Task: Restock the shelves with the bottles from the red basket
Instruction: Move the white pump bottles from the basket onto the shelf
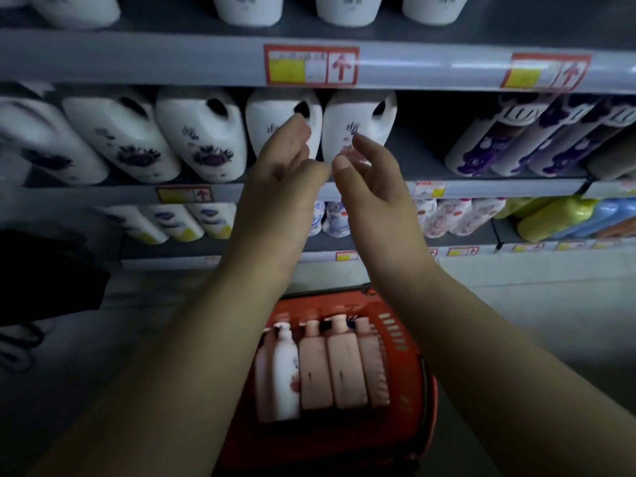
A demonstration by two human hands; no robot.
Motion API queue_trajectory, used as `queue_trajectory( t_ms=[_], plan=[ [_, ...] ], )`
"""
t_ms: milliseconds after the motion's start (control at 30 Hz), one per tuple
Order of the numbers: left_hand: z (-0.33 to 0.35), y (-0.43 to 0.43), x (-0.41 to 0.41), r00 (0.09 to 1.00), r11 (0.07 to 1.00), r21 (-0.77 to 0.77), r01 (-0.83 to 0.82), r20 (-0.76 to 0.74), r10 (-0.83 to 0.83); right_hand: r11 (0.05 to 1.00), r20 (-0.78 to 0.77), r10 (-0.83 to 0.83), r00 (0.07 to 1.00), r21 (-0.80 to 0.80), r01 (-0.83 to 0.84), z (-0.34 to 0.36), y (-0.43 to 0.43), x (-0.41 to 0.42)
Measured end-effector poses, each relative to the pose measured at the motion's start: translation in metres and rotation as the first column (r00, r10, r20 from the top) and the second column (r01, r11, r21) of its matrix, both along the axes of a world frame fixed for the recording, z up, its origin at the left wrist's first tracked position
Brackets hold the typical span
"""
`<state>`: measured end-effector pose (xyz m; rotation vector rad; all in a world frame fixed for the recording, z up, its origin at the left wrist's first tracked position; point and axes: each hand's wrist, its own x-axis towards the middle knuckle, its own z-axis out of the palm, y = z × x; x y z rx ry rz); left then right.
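A red basket [406,438] sits on the floor below me with several pink and white pump bottles [315,370] lying side by side in it. Both my hands are raised in front of the middle shelf [481,187]. My left hand [280,180] and my right hand [373,182] hang close together with loosely curled fingers and hold nothing. Just behind them stand large white handled jugs [358,122] in a row; the rightmost jug is at my right fingertips.
Purple-and-white bottles [509,142] lean at the right of the same shelf, with an open gap [420,139] between them and the jugs. A lower shelf holds small white, pink, yellow and blue bottles [550,218]. A dark object [51,270] is at the left.
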<state>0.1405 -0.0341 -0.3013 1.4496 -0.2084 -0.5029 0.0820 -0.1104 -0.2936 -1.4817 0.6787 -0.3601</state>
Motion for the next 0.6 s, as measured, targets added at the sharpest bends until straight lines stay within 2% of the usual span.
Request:
queue_trajectory(
  t_ms=[267,367,433,500,567,600],
  plan=[
    [-0.087,0.062,-0.028,0.996,0.998,0.052,0.032,-0.085,-0.027,1.000,-0.138,0.013,0.990,0.023,-0.010,-0.084,0.062,-0.030],
    [-0.129,0.069,-0.022,0.981,0.992,0.128,0.010,-0.191,0.014,0.999,-0.208,0.031,0.978,0.050,-0.020,-0.121,0.076,-0.040],
    [-0.161,0.086,-0.020,0.956,0.995,0.101,-0.018,-0.288,0.047,0.998,-0.251,0.030,0.967,0.062,-0.015,-0.146,0.083,-0.048],
    [-0.182,0.104,-0.037,0.959,0.987,0.158,0.035,-0.282,0.011,0.996,-0.276,0.037,0.960,0.091,-0.012,-0.171,0.090,-0.056],
    [-0.199,0.103,-0.051,0.940,0.954,0.298,0.034,-0.335,0.071,0.994,-0.307,0.045,0.951,0.107,-0.012,-0.199,0.096,-0.064],
    [-0.208,0.109,-0.058,0.932,0.948,0.318,0.029,-0.351,0.089,0.994,-0.341,0.051,0.939,0.104,-0.016,-0.209,0.100,-0.066]
  ],
)
